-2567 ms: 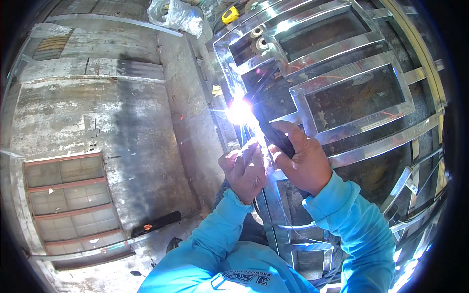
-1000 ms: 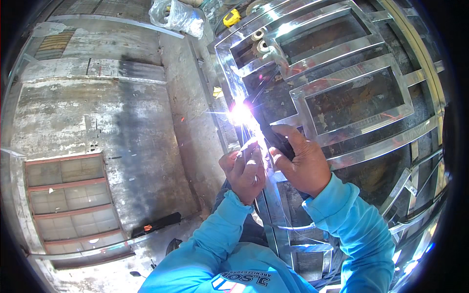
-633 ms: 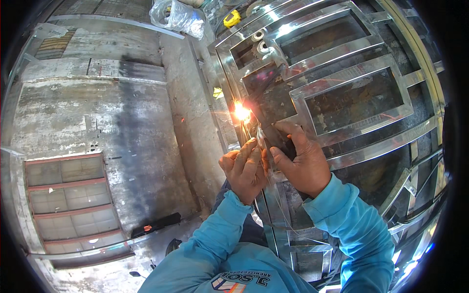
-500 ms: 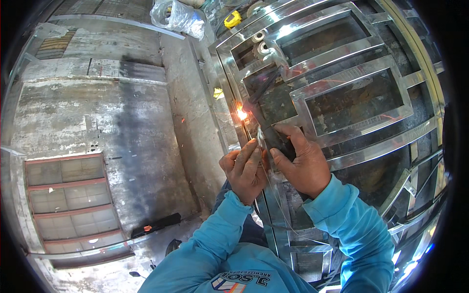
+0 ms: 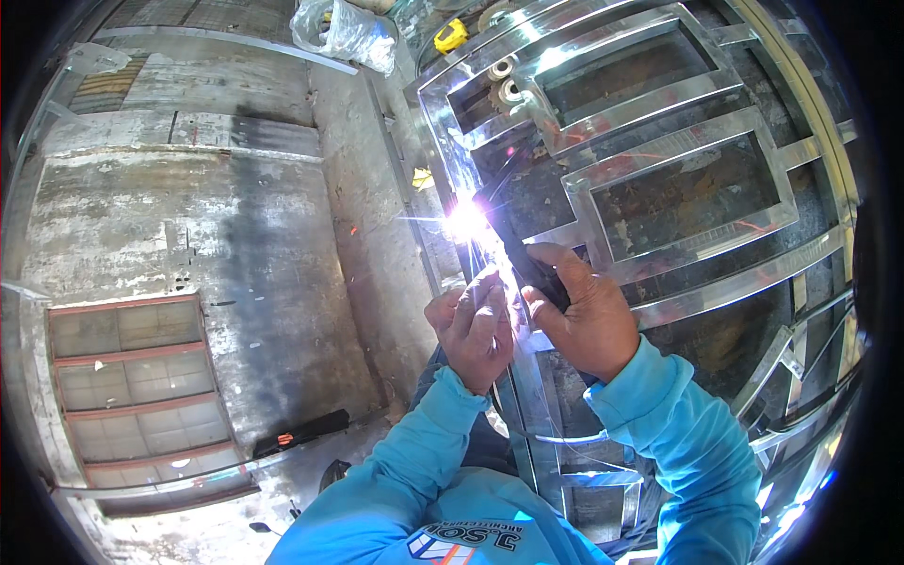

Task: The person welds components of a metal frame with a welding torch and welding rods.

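Note:
My right hand (image 5: 591,315) is wrapped round a black welding torch (image 5: 516,252), whose head slants up and left to a bright white arc (image 5: 465,222). The arc burns on the left rail of a shiny metal frame (image 5: 702,252). Glare hides the torch tip and the spot under it. My left hand (image 5: 469,331), just below the arc, pinches a thin filler rod (image 5: 603,461). Its tail runs down and right past my right sleeve, while its tip is lost in the glare. Both hands are close together over the rail.
Two small round metal rings (image 5: 509,91) and a toothed disc lie at the frame's far corner. Beyond are a yellow tape measure (image 5: 450,37) and a clear plastic bag (image 5: 347,38). A worn concrete wall with a barred window (image 5: 141,381) stands left.
The small orange glow at the torch tip has become a blinding white-violet arc with rays, lighting up the rail. Both hands have hardly moved.

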Tool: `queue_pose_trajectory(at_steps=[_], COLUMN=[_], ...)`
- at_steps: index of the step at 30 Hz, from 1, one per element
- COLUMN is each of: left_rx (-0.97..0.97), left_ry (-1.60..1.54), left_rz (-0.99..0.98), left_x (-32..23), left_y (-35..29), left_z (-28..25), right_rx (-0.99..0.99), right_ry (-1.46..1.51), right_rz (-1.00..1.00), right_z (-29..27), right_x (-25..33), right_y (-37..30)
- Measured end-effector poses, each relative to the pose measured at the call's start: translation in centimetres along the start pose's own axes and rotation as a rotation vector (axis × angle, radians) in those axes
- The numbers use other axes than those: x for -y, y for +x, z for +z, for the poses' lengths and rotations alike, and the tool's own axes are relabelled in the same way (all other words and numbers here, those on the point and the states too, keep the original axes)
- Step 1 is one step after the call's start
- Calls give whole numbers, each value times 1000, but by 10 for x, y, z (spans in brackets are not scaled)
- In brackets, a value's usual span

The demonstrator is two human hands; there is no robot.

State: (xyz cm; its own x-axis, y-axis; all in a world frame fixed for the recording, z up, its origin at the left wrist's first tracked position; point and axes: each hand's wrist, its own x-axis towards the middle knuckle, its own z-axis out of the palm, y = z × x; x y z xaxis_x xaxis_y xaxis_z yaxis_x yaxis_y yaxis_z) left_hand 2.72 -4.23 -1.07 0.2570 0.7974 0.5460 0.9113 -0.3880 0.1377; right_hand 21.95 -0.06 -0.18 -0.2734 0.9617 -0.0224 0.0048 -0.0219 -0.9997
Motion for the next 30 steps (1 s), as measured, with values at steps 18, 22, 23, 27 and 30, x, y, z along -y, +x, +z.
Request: queue_pose_trajectory(at_steps=[18,22,23,27,30], left_rx=[-94,-77,-78,-81,-22], left_ry=[16,12,13,0,13], left_rz=[133,127,127,117,139], left_x=[2,3,4,5,3], left_y=[-1,-3,-4,-6,-3], left_z=[2,0,1,1,-4], right_rx=[-121,-54,-54,-51,7], right_ry=[-23,-45,-45,-61,-43], right_rz=[-102,-49,-50,-80,-11], right_z=[5,2,2,2,-1], right_x=[-5,0,0,-1,0], right_y=[-1,-1,-1,-1,-1])
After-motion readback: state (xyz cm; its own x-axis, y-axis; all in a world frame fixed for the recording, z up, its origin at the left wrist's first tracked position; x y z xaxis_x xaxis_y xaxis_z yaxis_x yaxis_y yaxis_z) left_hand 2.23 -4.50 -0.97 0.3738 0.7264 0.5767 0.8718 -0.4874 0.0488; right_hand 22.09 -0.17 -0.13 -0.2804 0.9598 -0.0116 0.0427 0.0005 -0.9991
